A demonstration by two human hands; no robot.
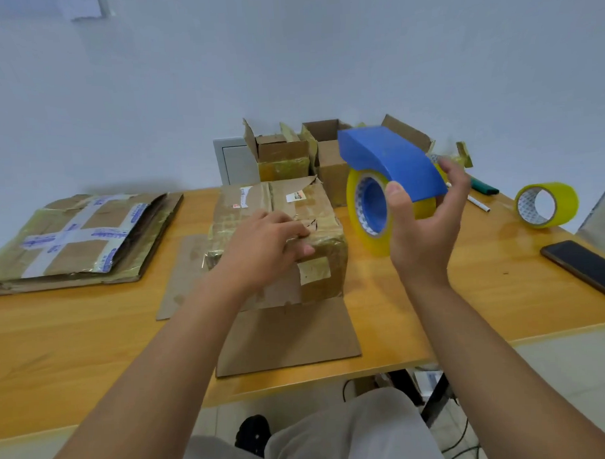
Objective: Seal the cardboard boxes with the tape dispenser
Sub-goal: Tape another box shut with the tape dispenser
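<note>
Both forearms reach out over the worktop (468, 292). Left hand (267, 244) lies on top of the cardboard box (314, 208), fingers bent over its near edge, steadying it. Right hand (427, 221) holds the blue tape dispenser (391, 164) up beside the box, thumb and fingers curled round it, yellow roll facing us. Looks like the approach before taping: next the dispenser needs to drop onto the top seam, tape end pressed down, then a pull along it. Spare tape roll (547, 203) sits far right.
</note>
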